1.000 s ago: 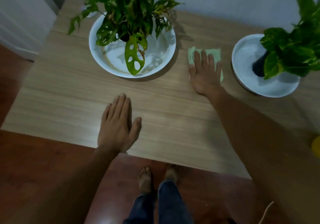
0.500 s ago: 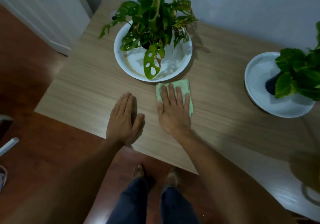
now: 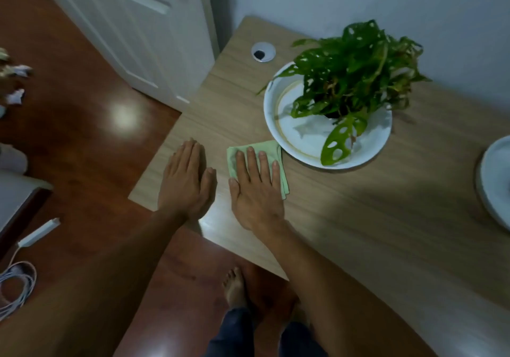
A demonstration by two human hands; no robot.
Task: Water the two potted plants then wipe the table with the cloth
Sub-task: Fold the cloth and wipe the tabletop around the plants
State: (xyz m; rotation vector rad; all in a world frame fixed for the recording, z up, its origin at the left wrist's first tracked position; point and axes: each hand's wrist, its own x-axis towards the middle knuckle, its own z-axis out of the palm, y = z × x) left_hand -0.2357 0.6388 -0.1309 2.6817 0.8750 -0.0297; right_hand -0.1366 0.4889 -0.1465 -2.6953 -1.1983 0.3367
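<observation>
left hand (image 3: 185,184) lies flat and bare on the surface (image 3: 358,213), grip spread wide. just beside it, right hand (image 3: 255,188) presses flat on the green cloth (image 3: 273,151), fingers splayed, cloth edges showing beyond its fingertips, touching the white dish (image 3: 300,147) under the plant (image 3: 356,69).

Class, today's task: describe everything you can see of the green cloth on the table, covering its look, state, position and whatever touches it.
The green cloth is pale, soft-looking fabric, folded into a rough rectangle with layered edges showing at its right side. It lies flat on the wooden table near the front left corner, just in front of the white dish holding the leafy plant, its far corner close to the dish rim. The right hand presses flat on it, fingers spread, covering much of it. The left hand rests beside it on bare wood, not touching.
</observation>
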